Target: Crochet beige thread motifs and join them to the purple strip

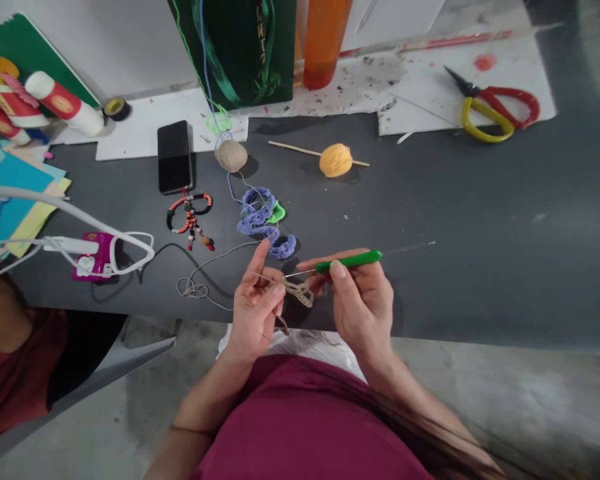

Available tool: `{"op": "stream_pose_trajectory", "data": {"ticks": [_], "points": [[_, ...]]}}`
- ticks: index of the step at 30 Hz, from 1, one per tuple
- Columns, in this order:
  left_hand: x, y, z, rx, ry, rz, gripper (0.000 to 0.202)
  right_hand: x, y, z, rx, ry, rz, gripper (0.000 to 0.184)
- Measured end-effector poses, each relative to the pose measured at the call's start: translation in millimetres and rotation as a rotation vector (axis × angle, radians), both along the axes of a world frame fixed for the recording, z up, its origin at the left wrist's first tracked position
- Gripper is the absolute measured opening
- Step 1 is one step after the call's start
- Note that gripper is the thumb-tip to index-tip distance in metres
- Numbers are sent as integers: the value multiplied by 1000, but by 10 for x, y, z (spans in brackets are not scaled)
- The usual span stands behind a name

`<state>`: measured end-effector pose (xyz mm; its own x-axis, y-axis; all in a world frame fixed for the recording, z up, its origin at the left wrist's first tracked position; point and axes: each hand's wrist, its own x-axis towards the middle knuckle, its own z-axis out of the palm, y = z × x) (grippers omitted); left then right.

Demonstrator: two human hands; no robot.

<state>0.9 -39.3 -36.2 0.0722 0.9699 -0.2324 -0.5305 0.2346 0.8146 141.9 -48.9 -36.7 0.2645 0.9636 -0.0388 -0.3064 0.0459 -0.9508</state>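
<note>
My right hand [361,300] holds a crochet hook with a green handle [349,261], its thin metal shaft reaching left to the work and a second metal tip sticking out to the right. My left hand [255,308] pinches a small beige crochet piece [299,292] and has thin beige thread running over its fingers. That thread trails across the dark table to a loose loop [193,288] and on toward a beige yarn ball [231,155]. A blue crocheted strip with a green patch [260,220] lies just beyond my hands.
On the dark table are a black phone [175,157], a beaded keychain [190,217], an orange yarn ball on a stick [335,160] and red-and-yellow scissors [490,110]. Glue sticks, coloured paper and a white cable lie left. Another person's arm [5,320] shows lower left.
</note>
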Motion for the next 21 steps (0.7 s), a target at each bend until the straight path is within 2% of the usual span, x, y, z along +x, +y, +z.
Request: {"op": "stream_pose_trajectory", "data": {"ticks": [3,6,9,15,17,21], "points": [[-7,2,8,5,-2,2,50,11,14,7,-11,10,-69,17],[-10,1,15,11,10,2,50,30,22,2,-4,19,-62,16],[-15,-3,19,11,34,4,51,57,30,18,-28,-13,38,20],[-23,-15,18,17,14,30,50,108,54,163,-162,-122,361,50],[-18,-20,12,4,27,55,51,100,50,184,-184,-136,415,47],[-9,-34,1,-26,57,87,55,57,33,159,-242,-146,411,35]]}}
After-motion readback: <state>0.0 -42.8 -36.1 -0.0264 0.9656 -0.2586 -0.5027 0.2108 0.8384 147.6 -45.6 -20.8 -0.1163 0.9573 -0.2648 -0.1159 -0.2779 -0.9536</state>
